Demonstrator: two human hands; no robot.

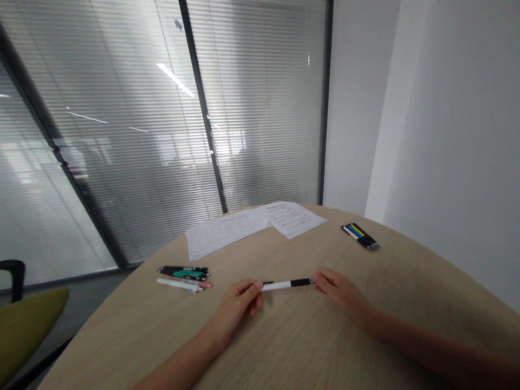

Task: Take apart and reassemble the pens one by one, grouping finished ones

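Note:
A white pen with a black grip [286, 284] is held level just above the wooden table [309, 346]. My left hand [239, 300] pinches its left end between thumb and fingers. My right hand [337, 290] pinches its right, black-grip end. Left of my left hand lies a small group of pens [184, 276]: black, green, pink and white, side by side. A second bundle of pens [361, 236], with blue, yellow and black barrels, rests on the table beyond my right hand.
Printed paper sheets [252, 225] lie at the table's far edge. Behind them stands a glass wall with closed blinds [162, 135]. A white wall [447, 135] is on the right. A green chair seat [28, 322] sits at lower left.

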